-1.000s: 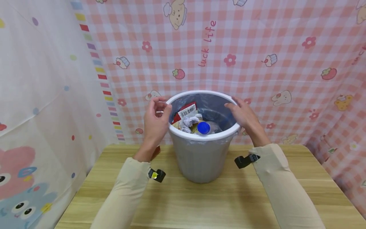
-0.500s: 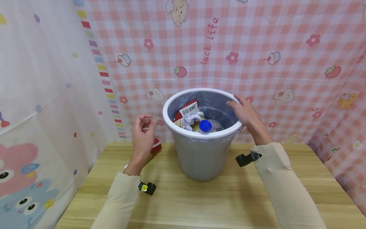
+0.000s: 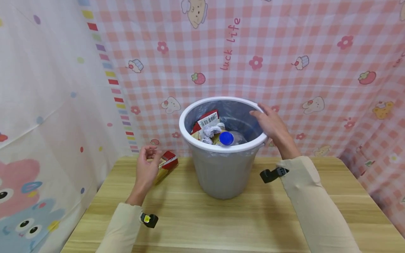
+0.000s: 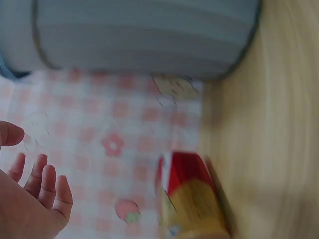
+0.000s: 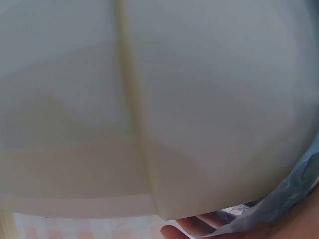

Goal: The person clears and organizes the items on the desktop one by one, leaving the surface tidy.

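Note:
A grey trash can (image 3: 223, 172) with a white rim and a clear liner bag stands on the table. Inside it lie a bottle with a blue cap (image 3: 226, 138), crumpled paper (image 3: 211, 131) and a red box with a barcode (image 3: 207, 120). My right hand (image 3: 272, 123) grips the can's right rim, thumb over the inside; the liner's edge lies by that hand in the right wrist view. My left hand (image 3: 147, 168), fingers loosely bent and holding nothing, hovers left of the can. Just beyond it, a red and yellow box (image 3: 167, 165) lies on the table, partly hidden by the hand.
The wooden table (image 3: 202, 225) runs back to a pink checked cloth (image 3: 221, 45) behind the can. A white patterned cloth (image 3: 57, 98) hangs on the left. Both wrists wear a black strap-on camera.
My left hand has left the can's rim and moved left and down towards the red and yellow box, which shows more now. The right hand stays on the rim.

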The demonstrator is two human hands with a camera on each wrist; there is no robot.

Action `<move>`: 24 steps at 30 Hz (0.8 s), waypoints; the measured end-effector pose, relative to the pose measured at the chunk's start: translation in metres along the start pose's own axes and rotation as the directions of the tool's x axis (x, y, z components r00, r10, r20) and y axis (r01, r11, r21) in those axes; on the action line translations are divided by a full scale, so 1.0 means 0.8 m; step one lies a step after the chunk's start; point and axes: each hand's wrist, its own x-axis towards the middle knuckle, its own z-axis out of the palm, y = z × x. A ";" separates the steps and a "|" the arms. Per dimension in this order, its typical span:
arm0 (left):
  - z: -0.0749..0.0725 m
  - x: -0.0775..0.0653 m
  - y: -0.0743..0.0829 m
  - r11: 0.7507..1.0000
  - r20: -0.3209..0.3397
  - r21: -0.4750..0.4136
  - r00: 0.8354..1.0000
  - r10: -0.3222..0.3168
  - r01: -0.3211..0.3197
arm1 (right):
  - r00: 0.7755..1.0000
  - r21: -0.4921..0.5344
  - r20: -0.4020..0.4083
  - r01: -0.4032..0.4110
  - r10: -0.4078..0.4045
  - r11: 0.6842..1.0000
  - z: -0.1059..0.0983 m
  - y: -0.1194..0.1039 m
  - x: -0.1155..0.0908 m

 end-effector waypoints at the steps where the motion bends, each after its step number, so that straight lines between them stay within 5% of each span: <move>1: -0.004 0.001 -0.005 1.000 0.000 0.012 1.000 -0.013 0.013 | 1.000 0.001 0.000 -0.003 0.003 1.000 0.000 0.000 0.000; 15: -0.044 0.007 -0.061 0.989 -0.093 0.067 0.987 -0.128 0.135 | 1.000 0.006 0.003 -0.003 0.003 1.000 0.000 0.002 0.000; 24: -0.064 0.007 -0.093 0.978 -0.057 0.059 0.979 -0.198 0.201 | 1.000 -0.005 0.002 -0.016 0.016 1.000 0.000 0.001 0.000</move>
